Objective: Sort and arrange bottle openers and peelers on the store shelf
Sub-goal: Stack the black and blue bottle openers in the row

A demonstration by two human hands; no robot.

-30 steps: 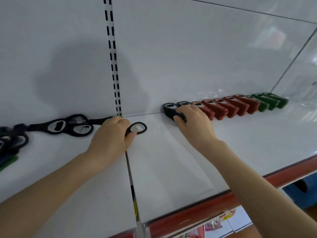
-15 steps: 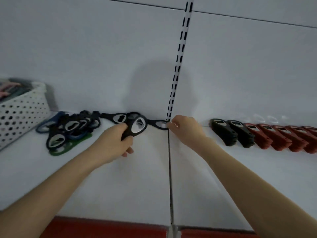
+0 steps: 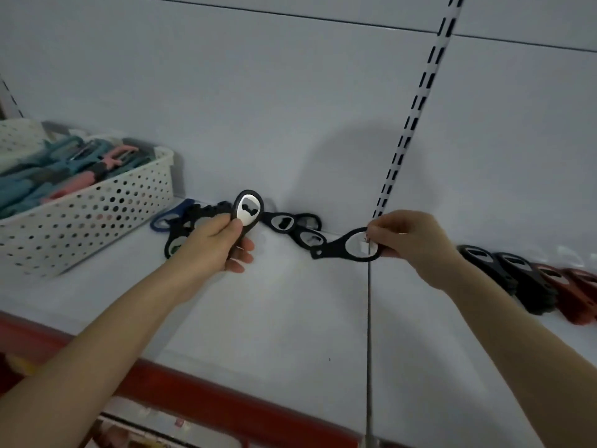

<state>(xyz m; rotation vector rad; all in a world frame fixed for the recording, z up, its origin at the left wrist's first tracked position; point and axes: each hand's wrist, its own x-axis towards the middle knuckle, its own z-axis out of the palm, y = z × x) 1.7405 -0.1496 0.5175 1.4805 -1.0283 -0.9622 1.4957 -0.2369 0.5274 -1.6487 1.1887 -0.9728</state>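
My left hand [image 3: 215,245] grips a black bottle opener [image 3: 247,210] by its handle, its metal head raised upright above the shelf. My right hand [image 3: 412,242] pinches the ring end of a second black opener [image 3: 342,248], which lies across the shelf seam. Behind them a loose pile of black openers [image 3: 292,226] with a blue one [image 3: 166,218] lies against the back wall. At the right stands a row of black openers [image 3: 504,274] followed by red ones [image 3: 575,294].
A white perforated basket [image 3: 84,215] filled with teal and pink peelers sits at the left on the white shelf [image 3: 274,318]. The shelf has a red front edge [image 3: 206,394]. A slotted upright [image 3: 410,124] runs up the back wall.
The view swung left and the basket came into sight. My left hand lifted its opener upright. My right hand left the row and took hold of the opener at the seam.
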